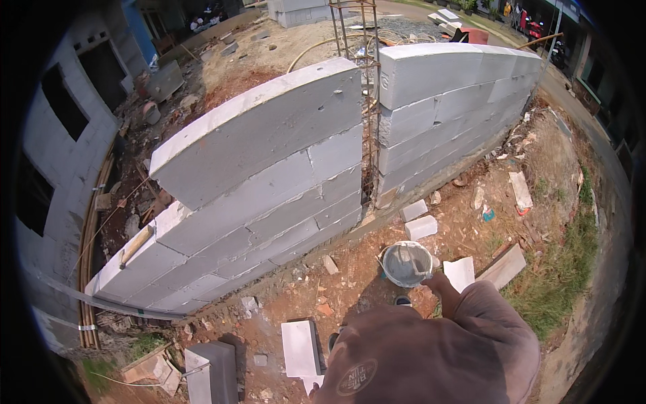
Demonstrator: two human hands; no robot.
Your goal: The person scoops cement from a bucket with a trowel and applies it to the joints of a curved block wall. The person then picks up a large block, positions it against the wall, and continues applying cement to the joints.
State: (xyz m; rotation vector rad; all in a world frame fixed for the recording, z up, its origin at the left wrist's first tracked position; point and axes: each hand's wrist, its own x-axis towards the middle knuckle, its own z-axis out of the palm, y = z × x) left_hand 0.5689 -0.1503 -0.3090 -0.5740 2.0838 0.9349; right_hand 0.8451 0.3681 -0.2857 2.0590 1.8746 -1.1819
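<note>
My right hand [433, 280] reaches to the near right rim of a round bucket [389, 275] of grey wet mix. Its fingers look closed there; what they grip is too small to make out. A pale, flat-looking thing [406, 254] sits in the mix. Of my left hand [314, 390] only a sliver shows at the lower edge, beside a small white block piece [311, 382]; its fingers are mostly hidden by my brown shirt. Just beyond that lies a larger white block [300, 349] on the dirt.
Ahead stands a light block wall [256, 202], split by an upright rusty rebar cage [369, 101] from a second wall section [457, 101]. A stick-like wooden handle [136, 244] rests on the left step. Loose blocks [421, 227], a grey block [210, 370] and a board [503, 268] lie about.
</note>
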